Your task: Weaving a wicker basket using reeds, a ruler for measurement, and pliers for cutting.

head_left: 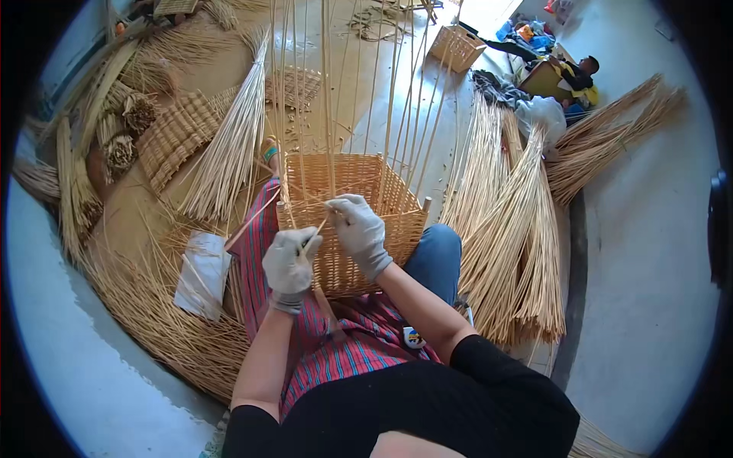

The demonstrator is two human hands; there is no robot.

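A partly woven, square wicker basket rests on my lap. Tall thin stakes stand up from its rim. Both my hands wear whitish work gloves and are at the near wall of the basket. My left hand is closed on a wicker strand at the near left of the wall. Higher and to the right, my right hand pinches the strand against the near rim; its fingertips are partly hidden by the glove. A striped red cloth covers my lap under the basket.
Long bundles of pale reeds lie on the floor to the right. Loose reeds, a white sheet and woven mats lie to the left. Farther back are a small wicker basket and a seated person.
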